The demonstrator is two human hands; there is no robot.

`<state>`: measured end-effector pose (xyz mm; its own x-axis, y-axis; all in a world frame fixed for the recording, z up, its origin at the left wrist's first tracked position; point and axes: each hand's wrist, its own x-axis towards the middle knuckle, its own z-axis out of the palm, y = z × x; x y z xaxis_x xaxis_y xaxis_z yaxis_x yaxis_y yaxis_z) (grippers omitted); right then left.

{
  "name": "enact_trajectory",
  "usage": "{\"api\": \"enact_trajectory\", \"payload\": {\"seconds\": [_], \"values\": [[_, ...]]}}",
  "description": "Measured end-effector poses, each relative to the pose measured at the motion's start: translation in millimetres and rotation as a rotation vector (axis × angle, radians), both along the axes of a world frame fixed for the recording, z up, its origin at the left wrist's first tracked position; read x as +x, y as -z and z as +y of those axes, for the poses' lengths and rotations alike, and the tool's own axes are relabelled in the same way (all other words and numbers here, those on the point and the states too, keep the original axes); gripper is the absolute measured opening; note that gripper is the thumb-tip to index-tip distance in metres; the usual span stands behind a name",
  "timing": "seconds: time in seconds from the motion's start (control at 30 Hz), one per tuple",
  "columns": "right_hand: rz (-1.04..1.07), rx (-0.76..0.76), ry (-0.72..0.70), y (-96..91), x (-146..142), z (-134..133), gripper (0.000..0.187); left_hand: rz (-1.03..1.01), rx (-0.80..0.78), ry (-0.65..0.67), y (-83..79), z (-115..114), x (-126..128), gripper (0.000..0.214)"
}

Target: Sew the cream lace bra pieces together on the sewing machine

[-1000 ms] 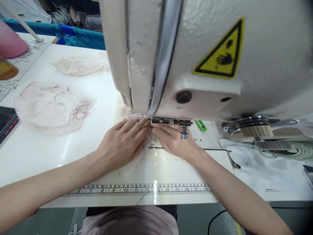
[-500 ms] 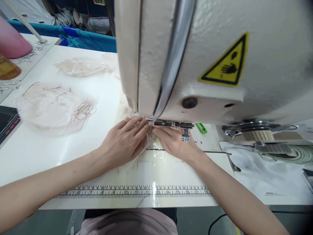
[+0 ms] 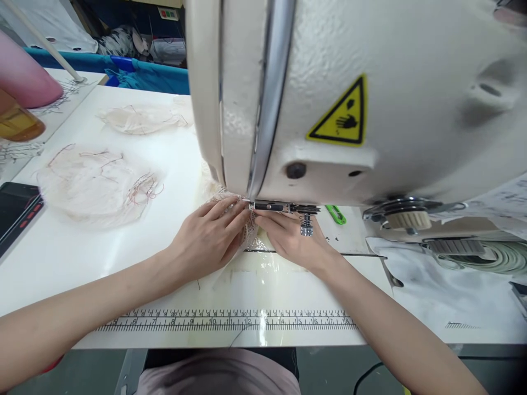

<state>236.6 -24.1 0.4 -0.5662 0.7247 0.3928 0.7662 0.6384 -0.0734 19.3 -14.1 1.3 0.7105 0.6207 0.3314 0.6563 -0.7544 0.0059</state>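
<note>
A strip of pale lace fabric [image 3: 250, 233] lies under the needle area of a white sewing machine [image 3: 329, 49]. My left hand [image 3: 212, 230] is curled over the lace from the left, its fingers close together and fingertips beside the presser foot. From the right, my right hand [image 3: 294, 238] has its fingers drawn together at the lace's edge, partly hidden behind the metal attachment with a knurled screw [image 3: 306, 226]. More lace runs behind my left fingers, and the machine head covers part of it.
Two sheer fabric pieces with loose threads [image 3: 96, 186] [image 3: 142, 119] lie left. A phone [image 3: 18, 211], a pink thread cone [image 3: 28, 77] and an amber one [image 3: 18, 123] are farther left. A green thread cutter [image 3: 335, 214] sits right. A printed ruler [image 3: 214, 321] follows the front edge.
The view has shifted slightly, so the machine head appears farther left and more of the phone shows. Both hands stay nearly in place at the lace.
</note>
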Motion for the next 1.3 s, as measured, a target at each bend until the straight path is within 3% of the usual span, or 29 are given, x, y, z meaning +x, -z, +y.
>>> {"api": "enact_trajectory", "payload": {"seconds": [0.23,0.4,0.47,0.57,0.7,0.8,0.9,1.0,1.13,1.3], "values": [[-0.131,0.130,-0.025,3.7,2.4,1.7,0.028,0.051,-0.012,0.039,-17.5,1.6,-5.1,0.035],[-0.041,0.100,-0.096,9.1,2.7,4.1,0.030,0.053,-0.010,0.284,-25.4,-15.8,-42.3,0.067],[0.000,0.081,-0.094,11.1,2.3,3.8,0.031,0.087,0.008,0.299,-21.6,-28.7,-58.1,0.056],[0.050,0.028,-0.113,13.7,0.9,3.5,0.033,0.036,-0.003,0.198,-20.9,-43.3,-68.7,0.033],[0.118,-0.065,-0.205,14.9,-2.2,5.2,0.027,-0.048,-0.124,0.019,-35.4,-37.8,-58.5,0.020],[0.118,-0.070,-0.234,13.3,-3.2,6.7,0.023,0.044,0.013,0.115,-41.1,-17.3,-43.2,0.018],[0.089,-0.058,-0.232,12.3,-2.2,6.9,0.023,0.136,0.086,0.225,-34.4,3.3,-28.3,0.023],[0.074,-0.057,-0.204,14.5,-0.7,5.3,0.021,0.112,0.176,0.247,-22.5,14.4,-19.2,0.032],[0.073,-0.005,-0.091,18.0,-2.5,1.8,0.025,0.049,0.243,0.248,-13.5,15.6,-18.2,0.029],[0.033,0.102,-0.146,14.1,-8.7,1.3,0.023,0.017,0.318,0.213,-10.5,12.8,-19.2,0.026]]}}
